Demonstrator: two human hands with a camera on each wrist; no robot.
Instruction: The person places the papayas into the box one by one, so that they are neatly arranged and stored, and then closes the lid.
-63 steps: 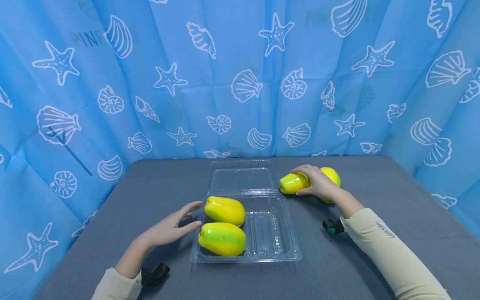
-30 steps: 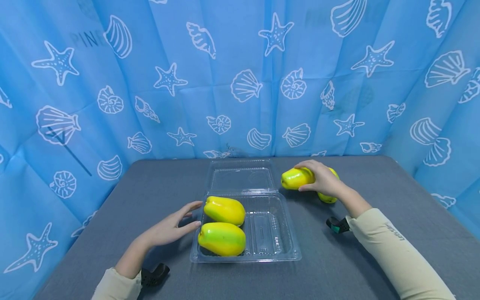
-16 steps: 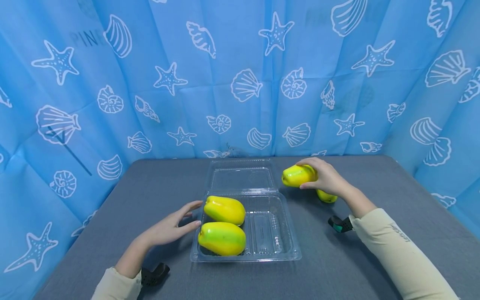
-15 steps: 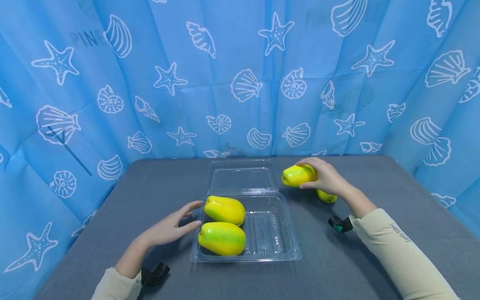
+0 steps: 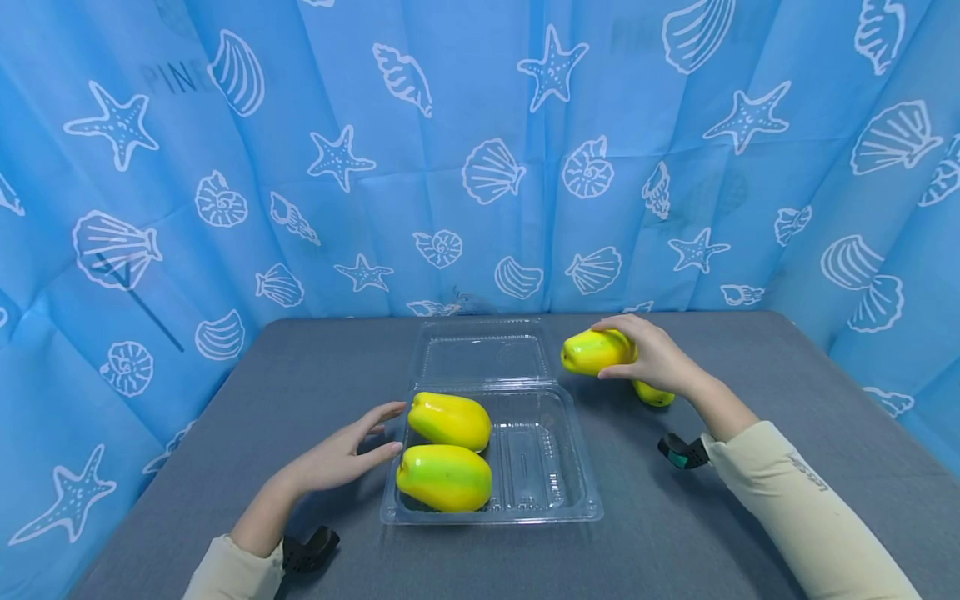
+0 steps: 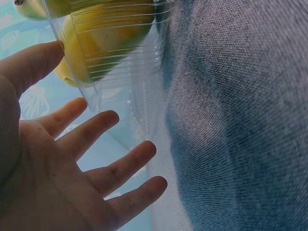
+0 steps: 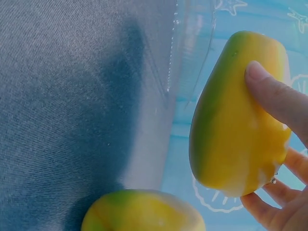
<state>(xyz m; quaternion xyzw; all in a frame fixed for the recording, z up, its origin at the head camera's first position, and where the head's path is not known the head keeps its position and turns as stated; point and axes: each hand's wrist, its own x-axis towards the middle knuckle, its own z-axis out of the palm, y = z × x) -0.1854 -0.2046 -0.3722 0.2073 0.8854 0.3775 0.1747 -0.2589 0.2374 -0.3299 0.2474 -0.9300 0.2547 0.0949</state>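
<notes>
My right hand [image 5: 654,357] grips a yellow-green papaya [image 5: 591,352] at the back right, thumb on one side and fingers round the other. In the right wrist view this papaya [image 7: 236,120] hangs above the table. A second papaya [image 5: 654,395] lies just below that hand, partly hidden by it. Two more papayas, a rear one [image 5: 452,422] and a front one [image 5: 446,479], lie side by side in the left half of a clear plastic clamshell box [image 5: 534,467]. Beside the box's left wall is my left hand [image 5: 337,454], fingers spread, thumb at the rim [image 6: 72,62].
The box's clear lid [image 5: 483,358] lies folded back behind its base. A grey cloth covers the table [image 5: 315,367]. Behind and at both sides hangs a blue curtain [image 5: 420,200] with white shells and starfish. Each wrist carries a black device, such as the left one [image 5: 311,550].
My right hand has lifted its papaya off the table and shifted slightly to the right and back, away from the other papaya. The left hand and the box stay put.
</notes>
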